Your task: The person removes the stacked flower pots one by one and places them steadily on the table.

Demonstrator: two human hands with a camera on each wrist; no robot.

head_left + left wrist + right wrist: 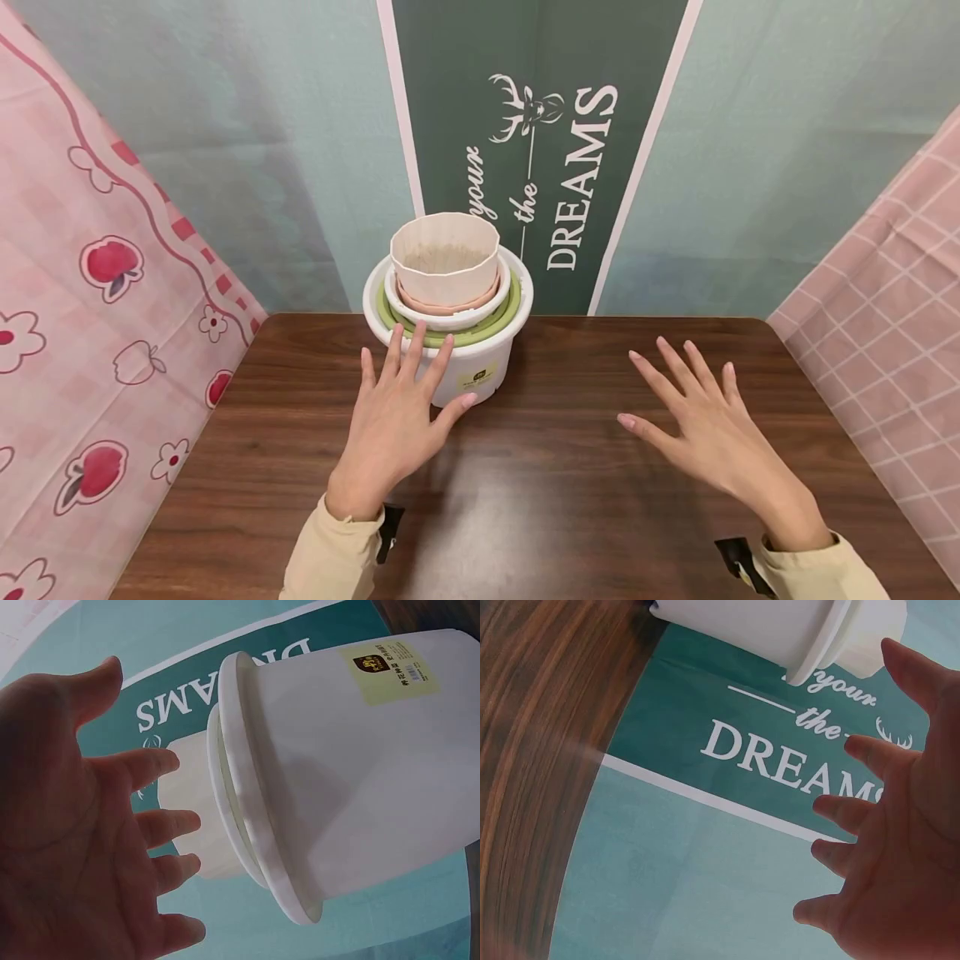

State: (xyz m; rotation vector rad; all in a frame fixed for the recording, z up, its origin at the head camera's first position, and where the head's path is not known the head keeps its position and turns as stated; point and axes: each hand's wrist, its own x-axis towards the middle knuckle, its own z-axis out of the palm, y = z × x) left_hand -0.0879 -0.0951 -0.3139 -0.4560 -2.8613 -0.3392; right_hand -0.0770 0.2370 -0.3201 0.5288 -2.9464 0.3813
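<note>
A nested stack of flower pots stands toward the back left of the table. Outermost is a large white pot [461, 375] with a yellow label [477, 377]. Inside it sit a green pot [480, 337], a smaller white pot [457, 321], a pink pot [448, 309] and, on top, a cream fluted pot [457, 287]. My left hand [393, 425] is spread in front of the stack, fingertips overlapping the white rim in the head view; it holds nothing. Over the right side of the table, my right hand [712, 433] is spread too, away from the pots and holding nothing.
The brown wooden table [570, 492] ends at a green curtain [517, 50] with white lettering. A pink apple-print cloth [75, 333] hangs at the left, a pink checked cloth [885, 350] at the right.
</note>
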